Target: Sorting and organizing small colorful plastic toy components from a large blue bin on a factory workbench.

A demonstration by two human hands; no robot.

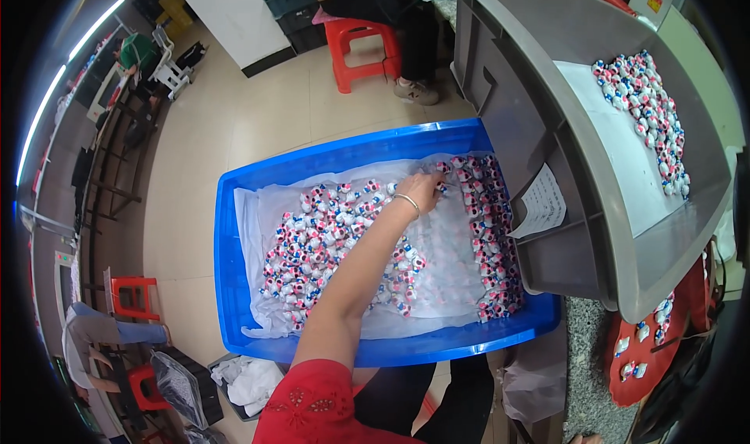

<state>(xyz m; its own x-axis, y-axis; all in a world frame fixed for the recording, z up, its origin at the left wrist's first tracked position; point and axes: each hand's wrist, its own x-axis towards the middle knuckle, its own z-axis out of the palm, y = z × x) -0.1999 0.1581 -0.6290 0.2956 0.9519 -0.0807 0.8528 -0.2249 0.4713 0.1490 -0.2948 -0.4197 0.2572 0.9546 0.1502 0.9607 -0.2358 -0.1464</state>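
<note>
My left hand [422,192], with a bangle at the wrist, reaches into a blue plastic crate [226,264]. Its fingers are closed on a small white, pink and blue figurine [442,184], partly hidden by the fingertips. To the right of the hand, similar figurines [491,241] stand packed in tight rows along the crate's right end. A loose heap of figurines [320,245] covers the left part. Under them lies a white translucent sheet [449,280]. At the lower edge, only a sliver of my right hand [587,439] shows by the granite top; its fingers are cut off.
A large grey bin [547,131] is tilted at the right, holding more figurines [644,116] on white paper. Below it, a red tray [633,374] with figurines sits beside a granite worktop [586,366]. A seated person is beyond, on a red stool [361,53].
</note>
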